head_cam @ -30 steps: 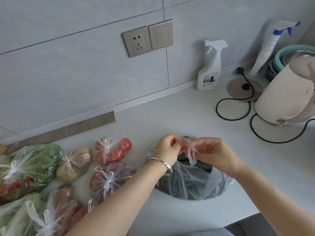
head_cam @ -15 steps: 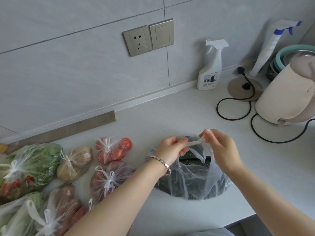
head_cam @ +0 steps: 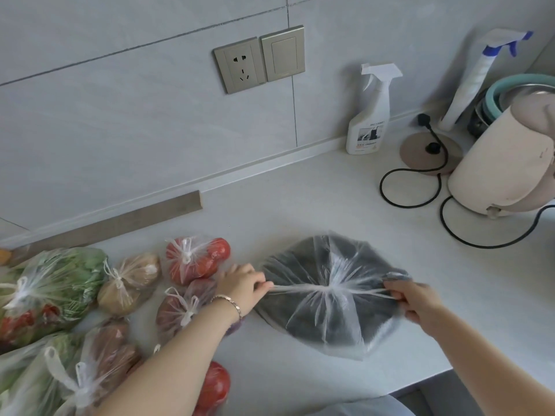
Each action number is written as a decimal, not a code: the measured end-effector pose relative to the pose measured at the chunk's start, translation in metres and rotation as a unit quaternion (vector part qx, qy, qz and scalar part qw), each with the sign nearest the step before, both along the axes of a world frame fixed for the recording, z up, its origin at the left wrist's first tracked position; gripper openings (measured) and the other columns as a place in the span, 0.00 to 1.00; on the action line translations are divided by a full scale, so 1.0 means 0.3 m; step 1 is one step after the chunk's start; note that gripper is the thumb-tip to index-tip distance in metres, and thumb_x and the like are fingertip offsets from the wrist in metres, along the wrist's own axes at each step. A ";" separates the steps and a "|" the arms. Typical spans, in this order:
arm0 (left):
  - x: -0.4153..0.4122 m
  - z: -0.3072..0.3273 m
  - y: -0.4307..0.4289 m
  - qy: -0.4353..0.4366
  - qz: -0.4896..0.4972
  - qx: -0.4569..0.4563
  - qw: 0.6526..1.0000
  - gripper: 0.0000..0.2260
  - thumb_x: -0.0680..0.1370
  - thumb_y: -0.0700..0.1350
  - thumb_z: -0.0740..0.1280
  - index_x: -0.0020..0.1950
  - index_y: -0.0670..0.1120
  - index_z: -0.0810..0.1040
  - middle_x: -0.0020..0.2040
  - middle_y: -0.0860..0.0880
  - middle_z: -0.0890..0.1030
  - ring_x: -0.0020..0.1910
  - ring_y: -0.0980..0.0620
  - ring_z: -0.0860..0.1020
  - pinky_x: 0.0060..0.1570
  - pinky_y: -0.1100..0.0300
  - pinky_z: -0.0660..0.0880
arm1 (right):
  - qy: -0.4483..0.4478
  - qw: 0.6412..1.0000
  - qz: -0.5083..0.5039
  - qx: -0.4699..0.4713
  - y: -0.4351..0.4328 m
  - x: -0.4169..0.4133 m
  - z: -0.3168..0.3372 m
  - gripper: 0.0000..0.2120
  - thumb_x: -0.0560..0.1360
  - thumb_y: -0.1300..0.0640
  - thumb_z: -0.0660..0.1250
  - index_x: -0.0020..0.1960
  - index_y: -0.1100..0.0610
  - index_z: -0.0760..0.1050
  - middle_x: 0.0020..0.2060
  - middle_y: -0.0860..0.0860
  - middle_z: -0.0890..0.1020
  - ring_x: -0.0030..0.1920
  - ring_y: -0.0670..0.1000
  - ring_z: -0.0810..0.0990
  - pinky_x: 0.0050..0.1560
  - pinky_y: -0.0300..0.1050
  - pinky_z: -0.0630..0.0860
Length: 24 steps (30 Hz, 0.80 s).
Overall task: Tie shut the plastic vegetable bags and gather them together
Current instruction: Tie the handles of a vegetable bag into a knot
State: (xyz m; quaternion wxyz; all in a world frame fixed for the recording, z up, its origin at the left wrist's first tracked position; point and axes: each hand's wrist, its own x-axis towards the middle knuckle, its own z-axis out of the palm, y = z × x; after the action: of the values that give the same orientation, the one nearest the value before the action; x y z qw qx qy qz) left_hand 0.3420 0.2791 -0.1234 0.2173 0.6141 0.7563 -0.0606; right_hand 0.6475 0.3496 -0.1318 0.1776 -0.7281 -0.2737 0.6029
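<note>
Pale countertop [head_cam: 300, 205], tiled wall [head_cam: 120, 130], dark bag [head_cam: 312, 259]

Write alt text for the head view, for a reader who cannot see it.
A person's left hand and right hand each pinch a handle of a clear bag of dark vegetables, held taut either side of its knot, on a countertop. To the left lie tied produce bags; a spray bottle and kettle stand back right.

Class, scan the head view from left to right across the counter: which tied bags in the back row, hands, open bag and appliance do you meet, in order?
Bag of leafy greens → bag of potatoes → bag of tomatoes → left hand → dark-filled bag → right hand → beige kettle.
</note>
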 end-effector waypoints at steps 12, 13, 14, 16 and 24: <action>0.145 0.239 0.119 -0.731 0.393 0.023 0.557 0.16 0.77 0.45 0.59 0.31 0.42 0.75 0.37 0.44 0.81 0.47 0.46 0.79 0.59 0.51 0.71 | 0.258 0.902 0.211 0.274 0.045 -0.163 0.317 0.12 0.72 0.47 0.65 0.45 0.51 0.83 0.51 0.49 0.84 0.55 0.47 0.80 0.59 0.39 0.74; 0.173 0.246 0.130 -0.743 0.370 0.026 0.557 0.15 0.78 0.46 0.57 0.39 0.41 0.78 0.42 0.43 0.82 0.50 0.46 0.79 0.60 0.52 0.70 | 0.256 0.896 0.236 0.277 0.039 -0.193 0.323 0.12 0.73 0.48 0.64 0.48 0.52 0.83 0.49 0.48 0.85 0.55 0.47 0.81 0.59 0.38 0.74; 0.204 0.252 0.134 -0.740 0.340 0.033 0.579 0.14 0.78 0.46 0.56 0.47 0.40 0.78 0.46 0.43 0.81 0.51 0.46 0.78 0.61 0.53 0.69 | 0.244 0.894 0.245 0.284 0.038 -0.219 0.318 0.11 0.75 0.51 0.62 0.50 0.52 0.82 0.46 0.48 0.85 0.52 0.47 0.81 0.57 0.37 0.75; 0.241 0.237 0.141 -0.727 0.274 0.058 0.627 0.12 0.78 0.45 0.58 0.55 0.41 0.77 0.46 0.44 0.79 0.48 0.48 0.78 0.59 0.55 0.72 | 0.220 0.895 0.237 0.308 0.045 -0.267 0.296 0.11 0.77 0.59 0.59 0.52 0.52 0.79 0.34 0.45 0.82 0.40 0.45 0.81 0.48 0.34 0.76; 0.181 0.065 0.132 -0.374 0.163 0.080 0.909 0.11 0.79 0.40 0.57 0.53 0.43 0.79 0.30 0.54 0.71 0.22 0.62 0.68 0.31 0.70 0.65 | 0.003 0.952 0.161 0.260 0.040 -0.200 0.034 0.11 0.78 0.61 0.59 0.53 0.61 0.78 0.23 0.46 0.70 0.26 0.47 0.64 0.28 0.40 0.62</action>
State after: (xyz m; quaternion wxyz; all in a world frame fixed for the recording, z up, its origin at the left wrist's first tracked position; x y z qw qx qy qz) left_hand 0.3965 0.3186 -0.1039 0.4414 0.4751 0.7115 0.2704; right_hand 0.5876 0.3618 -0.1217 0.2620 -0.6011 -0.5337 0.5340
